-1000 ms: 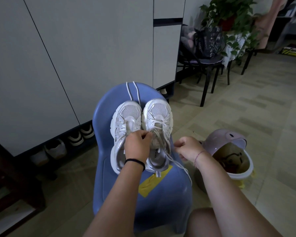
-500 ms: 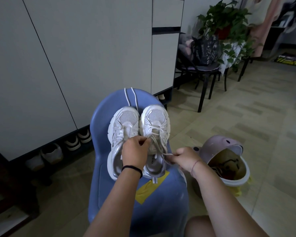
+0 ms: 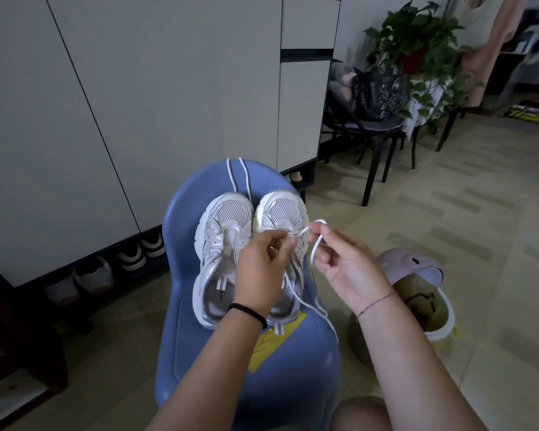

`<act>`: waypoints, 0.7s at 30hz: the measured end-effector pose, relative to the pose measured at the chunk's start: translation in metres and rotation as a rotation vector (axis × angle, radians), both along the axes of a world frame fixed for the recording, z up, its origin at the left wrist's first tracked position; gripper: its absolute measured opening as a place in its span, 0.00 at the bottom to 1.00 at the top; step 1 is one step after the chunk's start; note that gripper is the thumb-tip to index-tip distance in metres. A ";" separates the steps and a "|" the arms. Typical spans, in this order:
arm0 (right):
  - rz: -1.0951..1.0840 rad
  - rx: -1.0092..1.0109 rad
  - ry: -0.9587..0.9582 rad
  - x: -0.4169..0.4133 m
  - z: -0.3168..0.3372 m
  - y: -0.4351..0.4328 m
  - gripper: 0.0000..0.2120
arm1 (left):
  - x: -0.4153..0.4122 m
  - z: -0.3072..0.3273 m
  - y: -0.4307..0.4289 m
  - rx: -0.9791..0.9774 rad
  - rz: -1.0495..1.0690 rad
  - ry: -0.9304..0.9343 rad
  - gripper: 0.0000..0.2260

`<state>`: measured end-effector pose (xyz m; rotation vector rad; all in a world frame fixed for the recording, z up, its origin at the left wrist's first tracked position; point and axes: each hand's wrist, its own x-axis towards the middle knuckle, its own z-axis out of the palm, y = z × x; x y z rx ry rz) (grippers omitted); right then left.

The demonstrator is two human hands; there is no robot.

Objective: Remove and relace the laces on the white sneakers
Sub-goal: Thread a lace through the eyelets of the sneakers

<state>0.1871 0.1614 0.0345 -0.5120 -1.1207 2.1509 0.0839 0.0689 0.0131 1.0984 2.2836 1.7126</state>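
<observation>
Because the lace [image 3: 312, 255] is a thin, soft, limp cord of almost no weight, it probably flops and slides unless pinched close to an eyelet or near its stiff tip. It is threaded in the right-hand sneaker [image 3: 282, 209], which sits beside the other sneaker [image 3: 227, 219] on a blue chair [image 3: 199, 353]. The right hand [image 3: 346, 269] pinches a loop of it; the left hand [image 3: 262, 269], fingers curled, pinches it over the tongue. A second lace [image 3: 232, 175] lies loose beyond the toes.
</observation>
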 end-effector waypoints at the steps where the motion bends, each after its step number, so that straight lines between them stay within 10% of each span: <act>1: 0.007 -0.026 0.026 -0.001 0.000 0.000 0.08 | 0.004 0.002 0.001 0.019 -0.122 -0.099 0.09; 5: 0.022 -0.089 0.058 -0.002 -0.001 0.002 0.10 | 0.018 0.004 0.003 0.068 -0.492 -0.501 0.05; 10: -0.082 -0.234 0.087 -0.002 -0.011 0.014 0.09 | 0.003 -0.001 -0.001 -0.013 -0.424 -0.576 0.07; 15: 0.062 0.114 -0.263 -0.004 -0.016 0.001 0.09 | 0.001 0.005 -0.005 0.049 -0.329 -0.609 0.09; 21: -0.273 0.204 -0.221 -0.007 -0.013 0.004 0.10 | -0.005 0.003 -0.008 -0.057 -0.346 -0.555 0.09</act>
